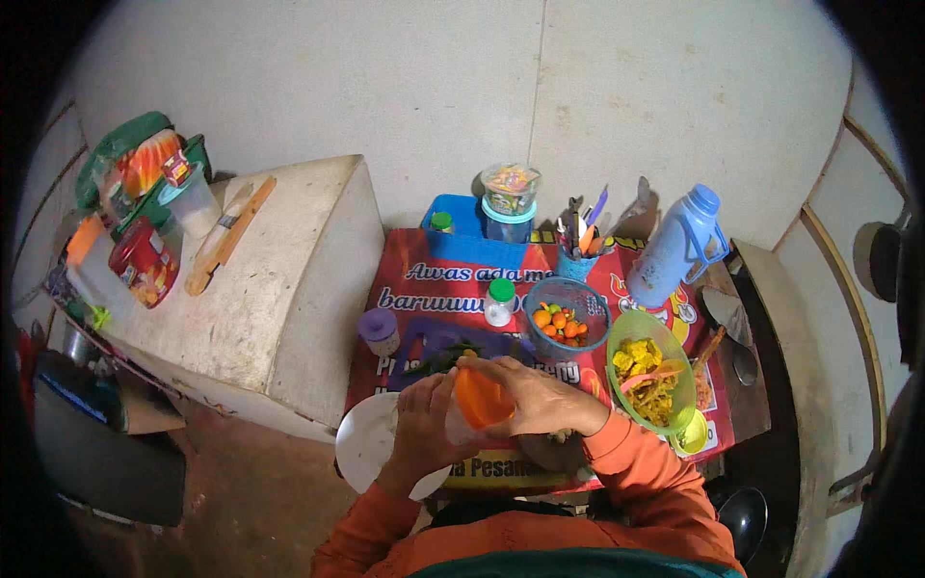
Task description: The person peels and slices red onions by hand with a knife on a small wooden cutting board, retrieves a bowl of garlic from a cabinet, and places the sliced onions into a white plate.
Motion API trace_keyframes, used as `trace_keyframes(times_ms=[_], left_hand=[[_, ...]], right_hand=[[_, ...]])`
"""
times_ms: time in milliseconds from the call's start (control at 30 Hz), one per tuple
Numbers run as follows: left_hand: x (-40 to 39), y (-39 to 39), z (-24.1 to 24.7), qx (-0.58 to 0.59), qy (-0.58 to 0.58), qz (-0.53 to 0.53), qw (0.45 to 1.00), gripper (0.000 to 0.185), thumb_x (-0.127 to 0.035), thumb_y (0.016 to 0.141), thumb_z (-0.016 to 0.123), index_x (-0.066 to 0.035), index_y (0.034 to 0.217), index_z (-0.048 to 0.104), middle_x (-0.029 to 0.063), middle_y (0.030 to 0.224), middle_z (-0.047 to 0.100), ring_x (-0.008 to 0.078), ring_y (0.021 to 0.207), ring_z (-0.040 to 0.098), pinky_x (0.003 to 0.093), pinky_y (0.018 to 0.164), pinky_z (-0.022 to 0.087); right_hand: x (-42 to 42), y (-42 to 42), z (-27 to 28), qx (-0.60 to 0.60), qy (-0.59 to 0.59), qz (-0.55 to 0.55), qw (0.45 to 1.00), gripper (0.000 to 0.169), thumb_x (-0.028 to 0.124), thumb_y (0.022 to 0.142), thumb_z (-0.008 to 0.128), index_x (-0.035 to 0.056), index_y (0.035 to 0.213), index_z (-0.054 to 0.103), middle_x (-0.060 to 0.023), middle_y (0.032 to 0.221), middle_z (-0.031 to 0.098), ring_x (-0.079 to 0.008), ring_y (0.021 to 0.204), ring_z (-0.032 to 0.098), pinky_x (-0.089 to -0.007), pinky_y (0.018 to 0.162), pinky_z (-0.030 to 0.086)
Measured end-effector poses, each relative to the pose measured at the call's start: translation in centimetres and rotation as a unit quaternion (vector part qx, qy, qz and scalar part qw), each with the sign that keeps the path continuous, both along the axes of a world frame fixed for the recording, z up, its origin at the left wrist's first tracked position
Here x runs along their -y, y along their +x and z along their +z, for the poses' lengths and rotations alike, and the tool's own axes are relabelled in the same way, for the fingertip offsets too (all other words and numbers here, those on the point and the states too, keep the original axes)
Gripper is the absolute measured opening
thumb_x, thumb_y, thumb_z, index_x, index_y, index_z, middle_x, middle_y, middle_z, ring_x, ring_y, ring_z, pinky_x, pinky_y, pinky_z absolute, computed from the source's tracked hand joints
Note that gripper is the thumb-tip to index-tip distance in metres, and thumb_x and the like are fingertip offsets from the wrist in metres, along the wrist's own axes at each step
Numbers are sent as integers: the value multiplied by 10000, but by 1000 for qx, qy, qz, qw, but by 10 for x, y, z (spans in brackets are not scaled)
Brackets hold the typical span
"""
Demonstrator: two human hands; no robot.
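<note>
My right hand (538,397) grips an orange-topped container (483,399) above the table's near part. Against its left side rests my left hand (426,419), the fingers around its paler lower part. A white plate (361,444) lies under and left of my left hand. Beyond the hands, green leaves rest on a purple tray (415,339), partly hidden. Further back stands a green-lidded jar of white grains (500,303), with a purple-lidded jar (379,331) to its left. Right of them are a blue basket of small tomatoes or chillies (567,318) and a green bowl of yellow food (650,372) with a pink spoon.
A blue flask (676,246), a cup of utensils (576,260) and a blue basket (473,249) with containers stand along the table's back. A raised pale counter (289,253) at left holds a red packet (144,264) and a plastic tub (191,206). A ladle (744,361) lies at right.
</note>
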State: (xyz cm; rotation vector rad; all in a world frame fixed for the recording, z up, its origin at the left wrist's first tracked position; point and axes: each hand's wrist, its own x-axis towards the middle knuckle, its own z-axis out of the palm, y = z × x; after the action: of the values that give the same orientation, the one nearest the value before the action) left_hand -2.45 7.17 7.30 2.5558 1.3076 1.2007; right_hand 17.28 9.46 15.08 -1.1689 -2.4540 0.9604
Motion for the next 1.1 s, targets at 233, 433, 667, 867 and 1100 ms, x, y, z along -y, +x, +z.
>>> trace_keyframes(times_ms=[233,433,667,867,1100], left_hand=[[-2,-20,2,8,-39,65,997,957,-539,629,720,-25,1335,327,181,1311,379,328,1226,356,479,995,255],[0,-93,40,41,54,291,954,785,-391,716,703,-47,1336,366,178,1400,326,328,1332,248,526,1056,120],[-15,-164,29,-6,10,438,899,517,-262,832,548,-65,1299,445,141,1389,373,338,1321,262,521,1074,43],[-20,-176,18,-1,-20,418,908,495,-253,850,520,-52,1296,447,164,1415,322,345,1311,258,544,1068,69],[-17,-183,13,-11,-32,419,907,502,-198,841,525,-40,1309,434,206,1414,300,363,1317,261,538,1062,94]], right_hand=[[-29,-15,-4,-54,28,0,998,899,331,660,746,74,1382,276,-244,1212,439,-391,1131,455,-428,966,368],[-139,-5,15,-129,320,-138,928,906,286,665,761,76,1388,256,-233,1170,406,-389,1122,435,-416,959,374],[-280,-30,2,-59,486,-229,841,853,228,579,791,94,1294,344,-251,1167,393,-418,1036,449,-463,887,393],[-350,-44,-40,17,501,-289,816,731,189,536,818,110,1144,421,-220,1159,403,-394,966,480,-457,792,420],[-396,-50,-88,43,507,-318,800,607,199,549,798,132,1057,474,-208,1145,436,-379,1023,474,-454,827,418]])
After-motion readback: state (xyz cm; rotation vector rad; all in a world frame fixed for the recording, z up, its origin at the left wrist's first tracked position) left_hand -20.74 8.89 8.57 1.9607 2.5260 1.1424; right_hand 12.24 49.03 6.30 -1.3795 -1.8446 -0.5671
